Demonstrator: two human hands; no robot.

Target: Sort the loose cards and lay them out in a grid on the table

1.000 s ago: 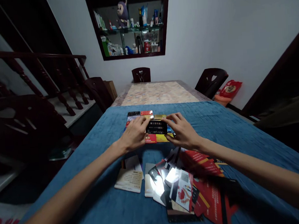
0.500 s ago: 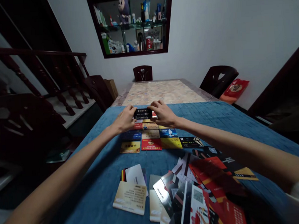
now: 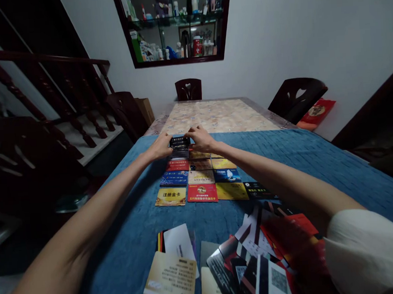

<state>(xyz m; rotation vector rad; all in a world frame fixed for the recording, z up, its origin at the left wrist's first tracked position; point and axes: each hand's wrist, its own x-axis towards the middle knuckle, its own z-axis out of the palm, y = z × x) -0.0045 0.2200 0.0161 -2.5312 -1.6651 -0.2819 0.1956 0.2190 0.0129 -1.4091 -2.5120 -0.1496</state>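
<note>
A black card (image 3: 179, 142) with pale print is held by its two ends at the far end of the card grid. My left hand (image 3: 162, 146) pinches its left edge, and my right hand (image 3: 201, 139) grips the right edge. Just nearer lie rows of cards on the blue cloth: a red card (image 3: 177, 165), a blue card (image 3: 173, 178) and a gold card (image 3: 170, 197) run down the left column. Beside the gold one are a red card (image 3: 202, 193), a yellow card (image 3: 231, 191) and a black card (image 3: 257, 189), partly under my right forearm's shadow.
Loose cards (image 3: 250, 268) are heaped at the near right. A smaller pile (image 3: 172, 272) with a beige card on top lies at the near left. The blue cloth (image 3: 122, 240) covers the near table; chairs (image 3: 188, 90) stand around it.
Both hands have carried the black card farther away and slightly left, to the far end of the left column. The view has tilted down a little, and my right sleeve shows more.
</note>
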